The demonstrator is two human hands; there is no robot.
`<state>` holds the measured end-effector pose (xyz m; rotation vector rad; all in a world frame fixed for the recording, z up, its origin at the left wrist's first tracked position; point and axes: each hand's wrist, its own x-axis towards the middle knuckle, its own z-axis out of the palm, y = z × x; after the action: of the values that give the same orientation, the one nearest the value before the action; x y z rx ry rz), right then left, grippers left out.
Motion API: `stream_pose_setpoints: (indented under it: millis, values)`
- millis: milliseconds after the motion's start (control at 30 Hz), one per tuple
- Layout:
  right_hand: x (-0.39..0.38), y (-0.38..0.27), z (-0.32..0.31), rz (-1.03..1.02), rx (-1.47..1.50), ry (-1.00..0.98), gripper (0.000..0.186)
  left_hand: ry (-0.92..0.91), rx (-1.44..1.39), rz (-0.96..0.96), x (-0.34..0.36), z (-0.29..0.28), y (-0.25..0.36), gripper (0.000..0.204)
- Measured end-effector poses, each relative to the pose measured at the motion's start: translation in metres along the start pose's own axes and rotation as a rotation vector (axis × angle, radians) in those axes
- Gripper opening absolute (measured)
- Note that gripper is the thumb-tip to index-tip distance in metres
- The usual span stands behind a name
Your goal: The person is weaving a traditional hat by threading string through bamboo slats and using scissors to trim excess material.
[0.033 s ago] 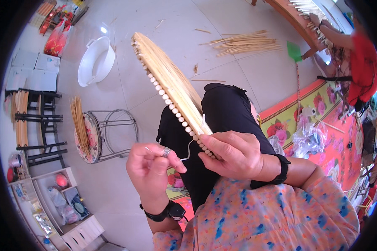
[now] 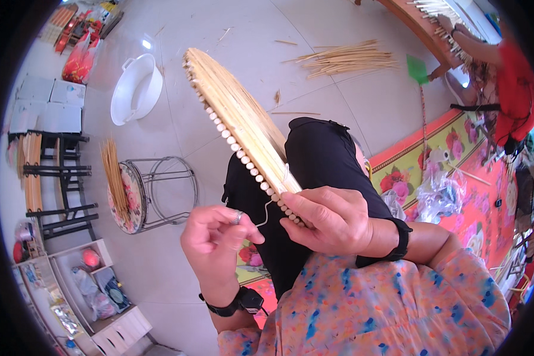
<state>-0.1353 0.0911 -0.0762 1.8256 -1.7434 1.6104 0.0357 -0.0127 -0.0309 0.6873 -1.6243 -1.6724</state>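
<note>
Straw-coloured in the head view, the stalk panel (image 2: 240, 113) slants above the person's dark trousers (image 2: 320, 154), its lower end in the right hand. Round, pale stalk ends line its left edge. Whether the panel rests on the legs cannot be told.

Right hand (image 2: 332, 221): clamped on the panel's lower end, thumb on the upper face, fingers against the edge. Left hand (image 2: 216, 237): thumb and forefinger pinch a white cord (image 2: 267, 210), which runs to the row of stalk ends just beside the right hand.

Left of the legs stands a round stool (image 2: 134, 199); a stalk bundle (image 2: 115, 181) lies on its seat and projects past the seat's far edge. Loose stalks (image 2: 350, 61) lie on the floor (image 2: 219, 101) near one leg of the wooden table (image 2: 412, 26). A co-worker's hand (image 2: 445, 24) is at white sticks (image 2: 431, 8) along that table's edge.
</note>
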Motion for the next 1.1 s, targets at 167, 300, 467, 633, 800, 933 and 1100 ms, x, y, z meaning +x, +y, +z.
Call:
stream_pose_setpoints:
  millis: [167, 300, 467, 633, 800, 933, 1100]
  values:
    - [-0.005, 0.001, 0.005, 0.050, 0.088, 0.043, 0.047, 0.096, 0.237, -0.217, -0.005, 0.019, 0.006, 0.035]
    - [-0.009, 0.003, 0.012, 0.086, 0.159, 0.113, 0.047, 0.234, 0.346, -0.236, -0.001, 0.044, 0.000, 0.030]
    - [-0.002, 0.002, 0.008, 0.118, 0.160, 0.092, 0.041, 0.220, 0.468, -0.204, -0.006, 0.039, -0.011, 0.009]
    - [-0.001, 0.006, 0.001, 0.134, 0.191, 0.049, 0.037, -0.061, 0.189, -0.164, -0.016, 0.002, -0.004, 0.006]
    - [-0.003, 0.008, 0.002, 0.105, 0.195, 0.039, 0.035, -0.139, -0.166, -0.007, -0.024, -0.029, -0.002, 0.025]
    - [-0.003, 0.009, 0.004, 0.099, 0.195, 0.048, 0.036, -0.153, -0.336, 0.032, -0.019, -0.025, -0.014, 0.021]
    - [0.008, 0.007, -0.006, 0.166, 0.222, -0.060, 0.039, -0.209, -0.651, 0.042, -0.004, -0.014, -0.016, 0.019]
